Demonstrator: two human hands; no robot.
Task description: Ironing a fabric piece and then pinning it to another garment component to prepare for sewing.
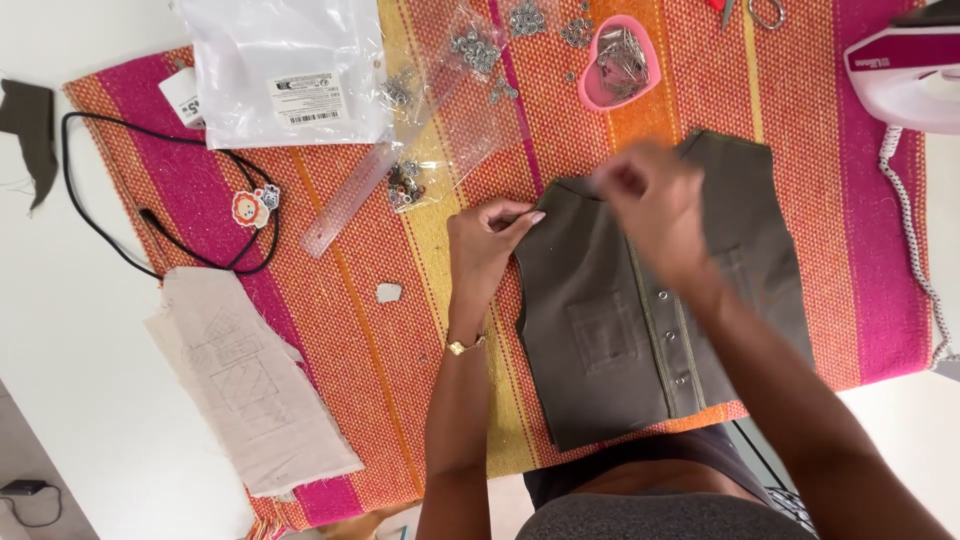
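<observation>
A small olive-green vest point(600, 330) with a row of metal snaps down its front lies flat on a striped pink, orange and yellow cloth point(340, 330). My left hand point(485, 245) rests at the vest's upper left shoulder, fingertips pinching or pressing its edge. My right hand point(650, 200) is blurred in motion over the vest's collar, fingers bunched; whether it holds anything is unclear.
A pink heart-shaped dish of pins point(618, 62), loose metal snaps in a clear bag point(470, 60), a clear ruler point(350, 205), a white plastic bag point(285, 70), a black cord point(130, 215), a beige pattern piece point(250, 385), a small chalk piece point(388, 292) and an iron point(905, 75).
</observation>
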